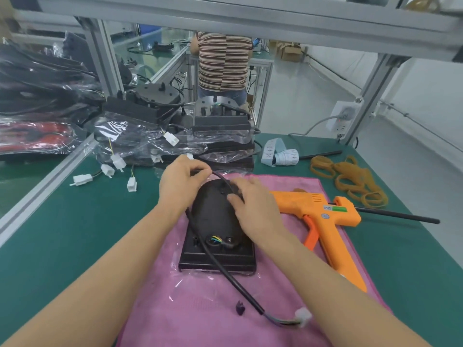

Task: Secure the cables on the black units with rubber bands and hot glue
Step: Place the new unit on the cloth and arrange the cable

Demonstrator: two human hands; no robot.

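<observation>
A black unit [215, 216] lies on pink cloth [200, 309] beside an orange glue gun [323, 216] on green table [75, 234].

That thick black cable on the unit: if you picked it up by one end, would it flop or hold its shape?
Probably semi-stiff: the black cable sweeps in broad curves across the black unit instead of lying limp. Its end with the white connector would likely droop. The left hand and right hand are bending it, so it seems to yield to fingers.

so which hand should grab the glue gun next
Right, probably. The glue gun lies on the cloth just beside the right hand, while the left hand pinches the cable at the unit's far side and can hold it.
</observation>
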